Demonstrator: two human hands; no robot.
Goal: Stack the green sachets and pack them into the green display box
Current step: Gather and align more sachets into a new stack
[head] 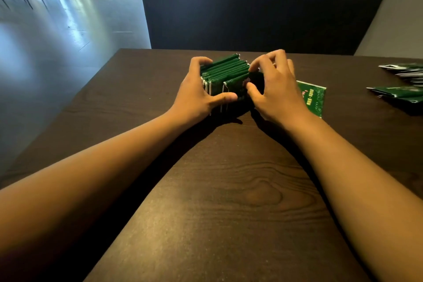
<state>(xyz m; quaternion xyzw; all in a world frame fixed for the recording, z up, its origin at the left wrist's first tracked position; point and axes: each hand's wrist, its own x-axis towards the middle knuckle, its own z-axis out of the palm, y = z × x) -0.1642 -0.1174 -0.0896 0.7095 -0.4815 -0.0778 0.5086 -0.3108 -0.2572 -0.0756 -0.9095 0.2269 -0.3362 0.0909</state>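
Note:
A stack of several green sachets (225, 71) stands on edge on the dark wooden table (219, 190), near its far side. My left hand (196, 94) grips the stack's left end, thumb along the near face and fingers curled over the far top. My right hand (274, 89) grips the right end, fingertips on the top edges and thumb on the near face. One loose green sachet (314, 96) lies flat just right of my right hand, partly hidden by it. I cannot tell whether a green display box surrounds the stack.
More loose green sachets (402, 80) lie in a heap at the table's far right edge. A dark bench back (263, 14) rises behind the table. The table's left edge drops to a shiny floor (57, 41).

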